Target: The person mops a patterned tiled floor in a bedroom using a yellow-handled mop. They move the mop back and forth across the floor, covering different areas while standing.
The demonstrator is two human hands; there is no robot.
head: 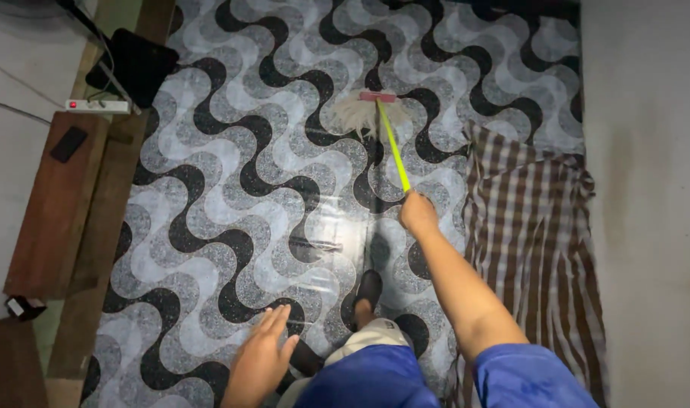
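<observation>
My right hand (418, 213) is closed around the yellow-green handle of a mop (394, 143), arm stretched forward. The mop's white stringy head with a pink clamp (366, 108) rests on the floor ahead of me. My left hand (263, 353) hangs low at the bottom of the view, fingers spread, holding nothing. One of my feet (366, 296) stands on the floor below the mop hand.
The floor (246, 189) has a wavy black, grey and white pattern. A brown checked cloth (530, 242) lies along the right, beside a grey wall. On the left are a wooden bench (54, 196) with a dark phone (69, 143), a white power strip (97, 106) and a black object (137, 64).
</observation>
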